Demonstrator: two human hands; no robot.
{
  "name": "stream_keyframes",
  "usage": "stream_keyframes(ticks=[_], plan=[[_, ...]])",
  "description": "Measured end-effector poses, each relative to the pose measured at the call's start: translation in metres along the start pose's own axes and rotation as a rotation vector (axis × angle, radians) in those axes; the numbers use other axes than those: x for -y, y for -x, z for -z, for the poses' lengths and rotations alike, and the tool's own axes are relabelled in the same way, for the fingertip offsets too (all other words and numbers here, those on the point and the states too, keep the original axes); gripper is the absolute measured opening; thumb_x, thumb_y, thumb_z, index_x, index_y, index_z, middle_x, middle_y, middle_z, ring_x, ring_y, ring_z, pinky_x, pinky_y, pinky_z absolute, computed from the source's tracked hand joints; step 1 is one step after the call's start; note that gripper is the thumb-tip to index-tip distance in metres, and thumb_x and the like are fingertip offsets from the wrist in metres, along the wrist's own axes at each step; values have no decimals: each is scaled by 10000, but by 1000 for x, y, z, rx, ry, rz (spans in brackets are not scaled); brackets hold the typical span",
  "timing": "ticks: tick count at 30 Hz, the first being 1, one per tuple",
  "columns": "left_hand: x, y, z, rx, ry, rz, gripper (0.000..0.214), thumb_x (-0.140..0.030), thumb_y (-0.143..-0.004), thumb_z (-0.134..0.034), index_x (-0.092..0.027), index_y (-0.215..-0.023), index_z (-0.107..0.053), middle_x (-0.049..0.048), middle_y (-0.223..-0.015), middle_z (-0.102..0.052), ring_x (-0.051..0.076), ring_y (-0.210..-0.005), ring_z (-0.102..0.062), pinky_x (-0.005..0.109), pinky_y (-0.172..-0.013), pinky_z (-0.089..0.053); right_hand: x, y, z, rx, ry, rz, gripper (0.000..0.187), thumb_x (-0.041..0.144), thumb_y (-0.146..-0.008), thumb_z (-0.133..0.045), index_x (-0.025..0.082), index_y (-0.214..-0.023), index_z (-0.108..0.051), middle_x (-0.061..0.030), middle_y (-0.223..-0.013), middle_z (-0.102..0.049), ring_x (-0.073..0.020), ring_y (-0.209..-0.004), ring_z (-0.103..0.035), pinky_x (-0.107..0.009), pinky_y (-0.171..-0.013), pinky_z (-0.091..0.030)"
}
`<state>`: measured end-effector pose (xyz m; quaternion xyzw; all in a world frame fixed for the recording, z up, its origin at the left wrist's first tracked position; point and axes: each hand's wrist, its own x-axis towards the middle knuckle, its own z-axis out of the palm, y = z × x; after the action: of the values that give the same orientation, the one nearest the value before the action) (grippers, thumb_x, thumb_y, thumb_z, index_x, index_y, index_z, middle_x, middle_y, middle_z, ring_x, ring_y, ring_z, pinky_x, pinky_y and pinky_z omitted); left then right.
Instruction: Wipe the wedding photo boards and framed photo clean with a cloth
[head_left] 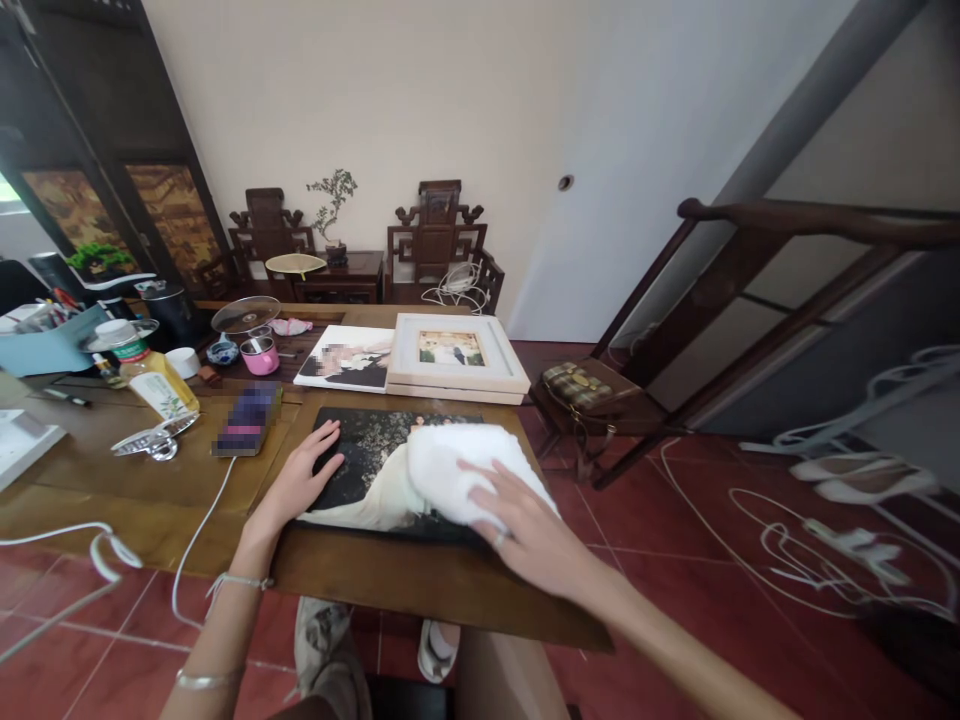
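Observation:
A large dark photo print [367, 455] lies flat at the near right end of the wooden table [187, 470]. My left hand [304, 475] rests open on its left edge, fingers spread flat. My right hand [517, 520] presses flat on a white cloth [457, 465] that covers the print's right part. The fingers of that hand are stretched out over the cloth.
Behind the print lie a white-framed photo [454, 355] and another print [345, 357]. To the left are a phone [247, 420] with a white cable, a bottle [154, 380], a pink cup [260, 355], bowls and a glass dish. A wooden chair [592, 390] stands right of the table, near the stair rail.

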<state>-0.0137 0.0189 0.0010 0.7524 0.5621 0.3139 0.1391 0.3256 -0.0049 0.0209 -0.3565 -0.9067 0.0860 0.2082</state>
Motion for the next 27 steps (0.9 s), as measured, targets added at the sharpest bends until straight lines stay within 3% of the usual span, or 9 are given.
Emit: stream_keyframes(ticks=[4,7,12,15,18,22,27], plan=[[1,0,0,-1,13,10,507,-460,-921,-447,-180,-1337,-523,89,-1466,-445,230,-1381,-367,430,-1153,-271,-39,-52,-8,-68,3,-90,255,241,-917,-409,197,-1064,-612,-128,-1280,-605,-266,-1262,-494,-540,-1109,-283],[1,0,0,-12,24,21,504,-457,-917,-458,-177,-1329,-532,91,-1456,-458,227,-1375,-378,430,-1153,-274,-42,-64,-13,-90,8,-138,250,236,-906,-425,188,-1055,-620,-135,-1271,-608,-276,-1243,-509,-562,-1100,-277],[-1,0,0,-33,40,26,490,-462,-908,-480,-191,-1309,-554,84,-1436,-485,228,-1362,-399,431,-1148,-285,4,-19,-14,-57,10,-45,211,150,-845,-455,190,-943,-637,-150,-1294,-597,-277,-1358,-373,-586,-1125,-207],[-3,1,1,-36,36,17,503,-465,-909,-479,-165,-1306,-556,99,-1430,-490,226,-1357,-407,415,-1148,-287,35,17,-5,16,-44,28,202,113,-782,-491,207,-889,-634,-105,-1364,-550,-276,-1391,-314,-587,-1144,-171],[-3,1,1,-28,34,8,521,-468,-907,-481,-148,-1312,-549,109,-1433,-484,224,-1360,-403,406,-1148,-286,44,33,6,117,-84,62,186,135,-798,-504,223,-896,-634,-73,-1414,-503,-269,-1401,-293,-554,-1147,-213],[-2,1,2,-21,36,3,529,-484,-897,-493,-162,-1313,-549,106,-1440,-475,230,-1363,-397,418,-1149,-280,19,15,10,83,-82,-4,187,213,-886,-456,205,-931,-637,-118,-1406,-504,-278,-1359,-374,-522,-1106,-317],[-1,1,2,-11,35,20,527,-484,-895,-499,-182,-1325,-538,96,-1453,-460,231,-1371,-383,432,-1151,-273,-25,-38,-4,-47,-42,-58,234,226,-904,-436,221,-1036,-629,-101,-1318,-587,-249,-1331,-420,-519,-1115,-287]])
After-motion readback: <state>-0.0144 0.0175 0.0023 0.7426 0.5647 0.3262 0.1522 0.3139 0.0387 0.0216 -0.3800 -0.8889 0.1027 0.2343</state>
